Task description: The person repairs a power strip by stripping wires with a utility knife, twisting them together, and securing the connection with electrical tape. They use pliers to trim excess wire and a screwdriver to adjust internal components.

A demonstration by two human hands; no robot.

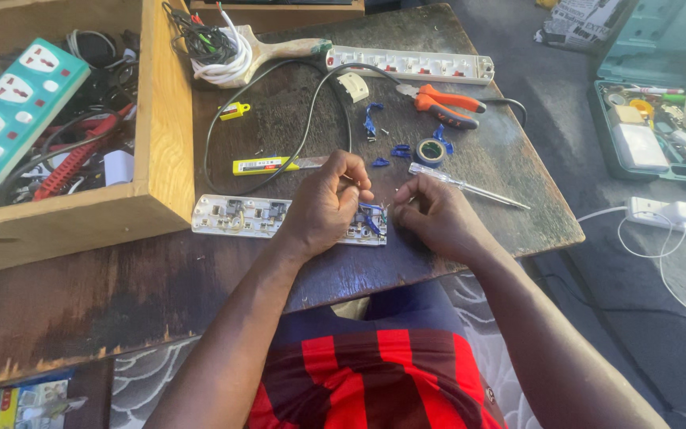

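1. While your left hand (323,208) lies over the opened power strip (257,217), its fingers are curled tight on the blue wires (371,218) at the strip's right end
2. Your right hand (436,216) sits just right of that end, fingertips pinched narrow; what they pinch is too small to tell
3. Just behind the strip lies a yellow utility knife (267,165), and a clear-handled screwdriver (463,185) lies behind your right hand
4. Farther behind the strip you have a roll of blue tape (431,151), orange pliers (446,105) and a white strip cover (409,65)
5. Left of the strip stands a wooden box (164,119) holding a teal-and-white multi-socket block (11,111) with red switches
6. Well to the strip's right, a green tool case (653,127) lies open on the floor
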